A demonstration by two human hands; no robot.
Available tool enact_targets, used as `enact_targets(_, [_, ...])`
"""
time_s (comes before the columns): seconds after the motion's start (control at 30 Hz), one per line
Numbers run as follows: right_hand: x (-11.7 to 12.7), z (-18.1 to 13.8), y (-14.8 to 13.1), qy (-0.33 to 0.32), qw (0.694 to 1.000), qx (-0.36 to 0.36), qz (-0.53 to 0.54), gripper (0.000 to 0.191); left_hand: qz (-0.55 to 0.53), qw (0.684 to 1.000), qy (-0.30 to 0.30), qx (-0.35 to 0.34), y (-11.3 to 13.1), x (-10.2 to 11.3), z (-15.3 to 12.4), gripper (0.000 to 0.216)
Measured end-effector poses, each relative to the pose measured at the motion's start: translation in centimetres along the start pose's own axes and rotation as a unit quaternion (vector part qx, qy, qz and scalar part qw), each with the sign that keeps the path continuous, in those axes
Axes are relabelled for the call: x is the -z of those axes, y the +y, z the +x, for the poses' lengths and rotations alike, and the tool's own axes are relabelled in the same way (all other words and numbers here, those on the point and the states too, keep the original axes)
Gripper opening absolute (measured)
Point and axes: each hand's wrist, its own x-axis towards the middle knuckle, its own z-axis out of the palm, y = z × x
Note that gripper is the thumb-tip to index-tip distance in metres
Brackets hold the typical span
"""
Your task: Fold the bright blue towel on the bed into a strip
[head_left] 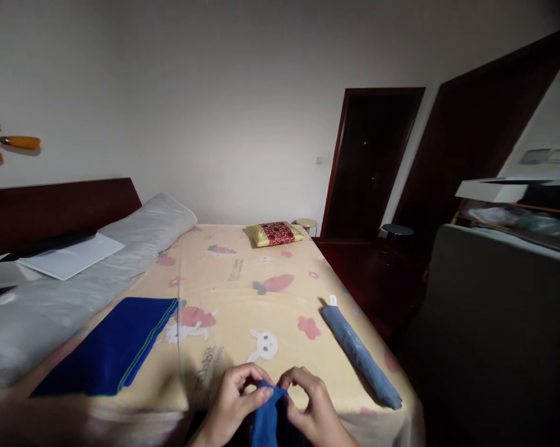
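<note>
A bed (243, 292) with a yellow printed sheet is seen from its near end. A folded dark blue cloth (112, 347) lies flat at the near left, and a rolled grey-blue cloth (359, 355) lies at the right edge; these two seem finished. At the near edge, a blue cloth (266, 419) is pinched by the left hand (231, 403) and the right hand (310, 406), fingers closed on its top. It appears not yet folded.

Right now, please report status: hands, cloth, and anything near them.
Left hand and right hand both pinch the blue cloth at the bed edge. Rolled blue-grey cloth lies right; folded dark blue towel lies left.
</note>
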Motion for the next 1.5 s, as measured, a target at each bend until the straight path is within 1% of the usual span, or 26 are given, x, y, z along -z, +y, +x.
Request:
enact_targets(0.07, [0.0, 0.0, -0.1, 0.004, 0.999, -0.025, 0.023, 0.002, 0.014, 1.0, 0.008, 0.004, -0.1, 0.1, 0.1, 0.028])
enact_targets(0.13, [-0.2, 0.0, -0.2, -0.005, 0.998, -0.021, 0.054, 0.007, 0.017, 1.0, 0.006, 0.003, -0.2, 0.1, 0.1, 0.029])
enact_targets(0.23, [-0.4, -0.3, -0.6, -0.04, 0.996, 0.001, 0.079, 0.021, -0.002, 1.0, -0.003, -0.008, -0.2, -0.1, -0.1, 0.029])
enact_targets(0.3, [-0.3, -0.5, -1.0, -0.053, 0.995, -0.006, 0.084, 0.028, -0.022, 1.0, -0.009, -0.017, -0.1, -0.3, -0.2, 0.029])
enact_targets(0.37, [0.1, -0.7, -1.3, -0.045, 0.994, -0.008, 0.094, 0.031, -0.035, 0.999, -0.015, -0.021, 0.0, -0.4, -0.4, 0.028])
enact_targets(0.43, [0.4, -0.9, -1.3, -0.028, 0.994, 0.006, 0.102, 0.033, -0.039, 0.999, -0.015, -0.021, 0.0, -0.4, -0.5, 0.029])
enact_targets(0.5, [0.5, -1.0, -1.1, -0.015, 0.996, 0.024, 0.09, 0.032, -0.037, 0.999, -0.008, -0.019, -0.1, -0.2, -0.5, 0.029])
enact_targets(0.6, [0.5, -1.0, -0.9, -0.012, 0.998, 0.039, 0.05, 0.021, -0.032, 0.999, 0.0, -0.024, -0.6, -0.1, -0.5, 0.03])
enact_targets(0.73, [0.5, -1.1, -1.1, -0.015, 0.997, 0.074, 0.024, 0.017, -0.042, 0.998, -0.014, -0.045, -1.2, 0.0, -0.5, 0.032])
enact_targets(0.83, [0.6, -0.9, -1.5, -0.02, 0.997, 0.076, 0.017, 0.018, -0.046, 0.997, -0.029, -0.051, -1.2, 0.0, -0.5, 0.036])
enact_targets(0.93, [1.0, -0.4, -1.7, -0.001, 0.998, 0.046, 0.039, 0.023, -0.041, 0.998, -0.036, -0.033, -1.0, 0.1, -0.3, 0.041])
enact_targets(1.0, [1.4, 0.0, -1.7, 0.024, 0.997, 0.016, 0.069, 0.026, -0.031, 0.998, -0.046, -0.003, -0.7, 0.3, -0.1, 0.043])
enact_targets(1.1, [1.8, 0.4, -1.6, 0.044, 0.994, -0.027, 0.097, 0.03, -0.022, 0.993, -0.096, 0.063, -0.3, 1.0, 0.3, 0.046])
enact_targets(1.17, [1.9, 0.5, -1.5, 0.045, 0.993, -0.046, 0.1, 0.033, 0.001, 0.987, -0.133, 0.092, -0.1, 1.7, 0.6, 0.051])
enact_targets(1.27, [2.2, 0.6, -1.6, 0.045, 0.993, -0.057, 0.091, 0.035, 0.1, 0.98, -0.146, 0.089, 0.2, 3.2, 1.0, 0.044])
enact_targets(1.4, [3.3, 0.9, -2.0, 0.048, 0.995, -0.048, 0.075, 0.036, 0.233, 0.961, -0.118, 0.096, 0.8, 4.9, 1.3, 0.035])
enact_targets(1.5, [4.6, 1.1, -2.3, 0.076, 0.994, -0.047, 0.063, 0.035, 0.31, 0.943, -0.085, 0.089, 1.1, 5.9, 1.3, 0.029])
